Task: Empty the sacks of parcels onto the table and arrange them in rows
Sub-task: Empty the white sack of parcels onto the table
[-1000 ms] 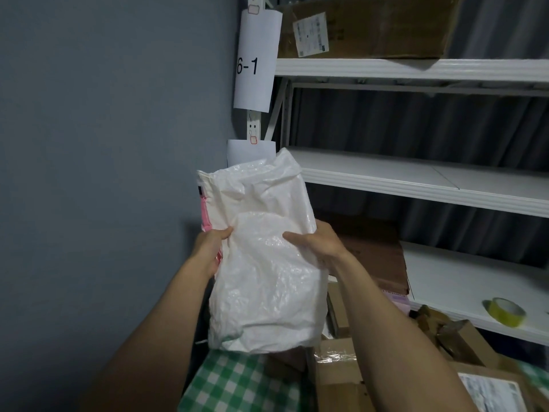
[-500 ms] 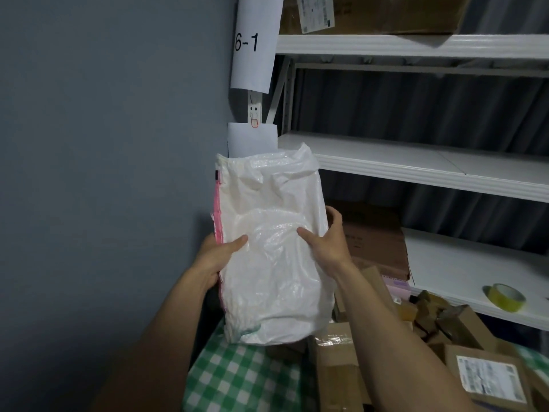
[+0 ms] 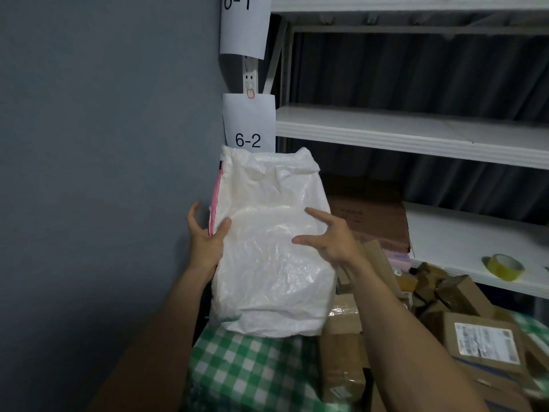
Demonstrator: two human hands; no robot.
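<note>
The table (image 3: 252, 367) lies nearest me, and the sack's (image 3: 273, 263) bottom sits at its left corner; I cannot tell whether it rests there. That is my worry, since neither hand really holds it. My left hand (image 3: 205, 236) has only the thumb on the front by the pink seam, fingers curled clear of it. My right hand (image 3: 329, 236) is spread, fingertips at most brushing the plastic. Unheld, I judge the sack could slump off the edge or topple onto the parcels (image 3: 457, 295) piled to the right. It stands upright between my hands, rising above them toward the shelf (image 3: 416, 135).
</note>
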